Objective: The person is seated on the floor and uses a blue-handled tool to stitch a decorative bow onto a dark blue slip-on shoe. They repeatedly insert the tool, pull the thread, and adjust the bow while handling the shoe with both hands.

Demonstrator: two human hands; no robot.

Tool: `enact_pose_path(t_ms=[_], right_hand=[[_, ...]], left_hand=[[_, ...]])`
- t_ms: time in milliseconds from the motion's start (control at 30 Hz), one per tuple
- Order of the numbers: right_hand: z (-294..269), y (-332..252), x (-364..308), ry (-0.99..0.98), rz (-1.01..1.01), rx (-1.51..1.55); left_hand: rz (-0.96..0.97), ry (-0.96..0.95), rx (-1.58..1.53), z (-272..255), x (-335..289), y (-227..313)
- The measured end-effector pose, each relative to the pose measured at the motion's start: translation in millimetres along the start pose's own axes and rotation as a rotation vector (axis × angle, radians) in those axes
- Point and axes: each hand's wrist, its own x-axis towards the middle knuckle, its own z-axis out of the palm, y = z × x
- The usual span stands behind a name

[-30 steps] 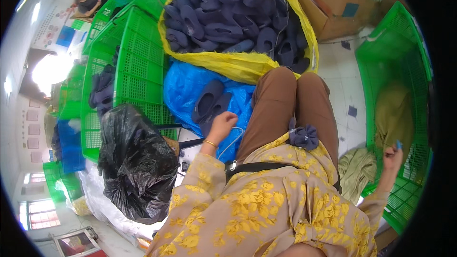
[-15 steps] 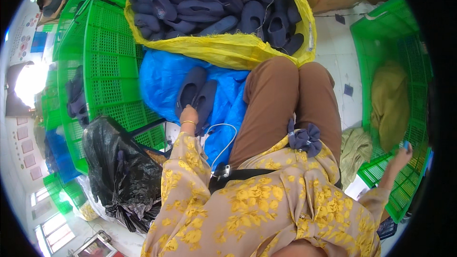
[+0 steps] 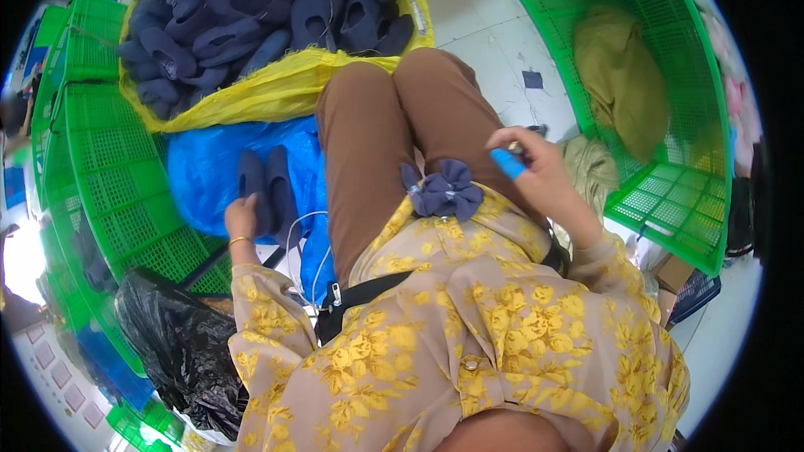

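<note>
My left hand (image 3: 241, 219) is closed on a pair of dark blue slippers (image 3: 279, 188), gripping the near one by its edge. The pair lies over a crumpled blue plastic sheet or bag (image 3: 197, 172) to the left of my knees. My right hand (image 3: 540, 174), a blue wrap around one finger, is raised beside my right thigh. Its fingers are curled around something small and dark, too hidden to name. At my waist sits a gathered dark blue cloth bundle (image 3: 444, 191). Beyond my knees a yellow woven sack (image 3: 276, 88) holds many more dark blue slippers (image 3: 243, 8).
Green mesh crates (image 3: 117, 159) stand along my left. Another green crate (image 3: 670, 209), with olive cloth (image 3: 620, 84) inside, is at the right. Pale cloth (image 3: 590, 167) lies beside it. A black plastic bag (image 3: 176, 343) is at my left elbow; a white cord (image 3: 291, 234) loops nearby.
My view has turned toward the right. My right hand has come from beside the right crate in to near my lap. My left hand keeps its hold on the slippers.
</note>
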Motion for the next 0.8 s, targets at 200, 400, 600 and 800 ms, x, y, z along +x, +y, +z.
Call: enact_pose_path(t_ms=[200,400,600,800], right_hand=[[21,-11,-8,-0.075,-0.165,-0.241],[27,4,-7,-0.107,-0.146,-0.232],[12,-2,-28,-0.071,0.085,0.312],[12,13,-41,0.091,0.065,0.558]], left_hand=[[0.200,0.481,-0.200,-67,-64,97],[0.901,0.580,-0.224,-117,-157,217],[1.221,0.228,-0.069,-106,-187,272],[1.242,0.106,-0.054,-113,-190,273]])
